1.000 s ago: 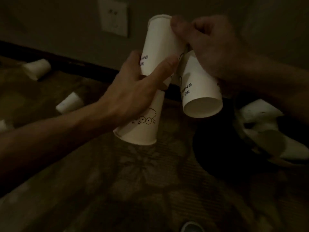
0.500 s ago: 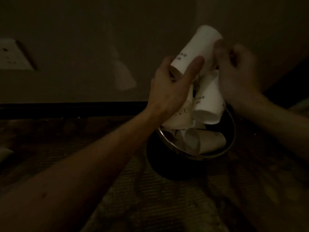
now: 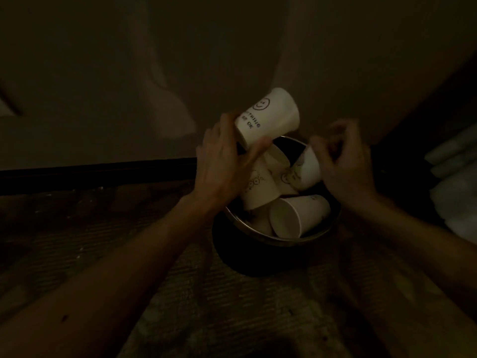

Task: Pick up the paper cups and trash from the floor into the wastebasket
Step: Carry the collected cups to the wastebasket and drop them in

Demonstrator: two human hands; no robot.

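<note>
One cup (image 3: 268, 117) is gripped in your left hand (image 3: 224, 166) above the wastebasket (image 3: 304, 237), ready to drop. Your right hand (image 3: 343, 161) hangs loosely curled, apparently empty.

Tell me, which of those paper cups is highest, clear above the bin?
The smiley-face cup printed "BE OK", gripped in the left hand. It is tilted above the rim of the wastebasket; the other cups lie down inside it.

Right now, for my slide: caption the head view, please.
Left hand holds a smiley paper cup above the cup-filled wastebasket.
</note>
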